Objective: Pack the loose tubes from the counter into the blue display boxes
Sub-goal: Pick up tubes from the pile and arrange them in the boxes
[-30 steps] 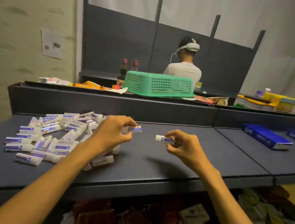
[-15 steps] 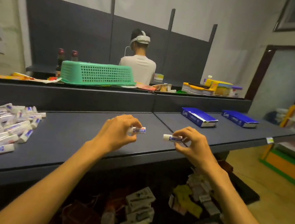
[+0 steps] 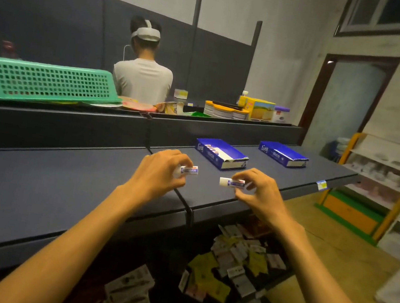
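Note:
My left hand (image 3: 161,171) pinches a small white tube with a blue label (image 3: 189,170), held level above the dark counter (image 3: 55,188). A second white tube (image 3: 231,182) lies crosswise in the fingers of my right hand (image 3: 255,191). Just beyond both hands stands an open blue display box (image 3: 221,154) with several tubes lined up at its far end and bare white floor elsewhere. Another blue display box (image 3: 283,154) sits further right on the counter. The pile of loose tubes is out of view.
A green plastic basket (image 3: 43,83) lies upside down on the raised ledge behind the counter. A person in a white shirt (image 3: 142,80) stands beyond it, back turned. Packets fill the lower shelf (image 3: 233,260). A yellow-framed rack (image 3: 382,192) stands at right.
My view has swung right along the counter: the tube pile slid out of sight on the left and the blue boxes came close. Both hands keep their tubes.

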The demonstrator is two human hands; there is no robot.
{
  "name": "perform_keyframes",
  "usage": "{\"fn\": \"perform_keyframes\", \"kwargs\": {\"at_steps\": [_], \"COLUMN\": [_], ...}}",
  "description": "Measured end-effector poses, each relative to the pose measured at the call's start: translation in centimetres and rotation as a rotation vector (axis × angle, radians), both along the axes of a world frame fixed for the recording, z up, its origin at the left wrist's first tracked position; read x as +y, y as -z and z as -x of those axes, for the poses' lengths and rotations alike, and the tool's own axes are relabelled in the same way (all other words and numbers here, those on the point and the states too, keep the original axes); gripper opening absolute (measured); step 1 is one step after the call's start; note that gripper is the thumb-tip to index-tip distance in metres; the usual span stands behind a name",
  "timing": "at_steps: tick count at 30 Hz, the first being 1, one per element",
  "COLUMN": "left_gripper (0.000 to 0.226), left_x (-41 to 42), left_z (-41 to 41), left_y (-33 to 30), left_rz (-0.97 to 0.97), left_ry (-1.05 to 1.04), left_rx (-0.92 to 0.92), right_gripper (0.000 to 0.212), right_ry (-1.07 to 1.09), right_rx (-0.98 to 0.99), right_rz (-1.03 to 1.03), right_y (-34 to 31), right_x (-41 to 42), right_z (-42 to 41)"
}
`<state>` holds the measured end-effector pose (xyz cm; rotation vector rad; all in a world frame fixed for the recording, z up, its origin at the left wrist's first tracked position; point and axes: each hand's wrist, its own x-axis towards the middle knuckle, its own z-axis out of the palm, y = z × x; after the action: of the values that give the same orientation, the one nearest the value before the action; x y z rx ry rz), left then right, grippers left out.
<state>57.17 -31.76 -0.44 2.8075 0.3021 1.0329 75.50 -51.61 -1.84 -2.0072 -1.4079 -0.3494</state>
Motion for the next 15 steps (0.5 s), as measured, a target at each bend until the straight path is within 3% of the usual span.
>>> {"fn": "perform_keyframes", "kwargs": {"at_steps": [15], "left_gripper": [0.028], "left_x": [2.5], "left_z": [-15.7], "left_y": [-1.1], "left_rz": [0.041], "left_ry": [-0.131], "left_rx": [0.017], "right_gripper": [0.029], "right_ry": [-0.078], "right_rx": [0.017], "right_rz": [0.032], "right_y": [-3.0], "right_x": [4.2], "right_z": [-17.6]}}
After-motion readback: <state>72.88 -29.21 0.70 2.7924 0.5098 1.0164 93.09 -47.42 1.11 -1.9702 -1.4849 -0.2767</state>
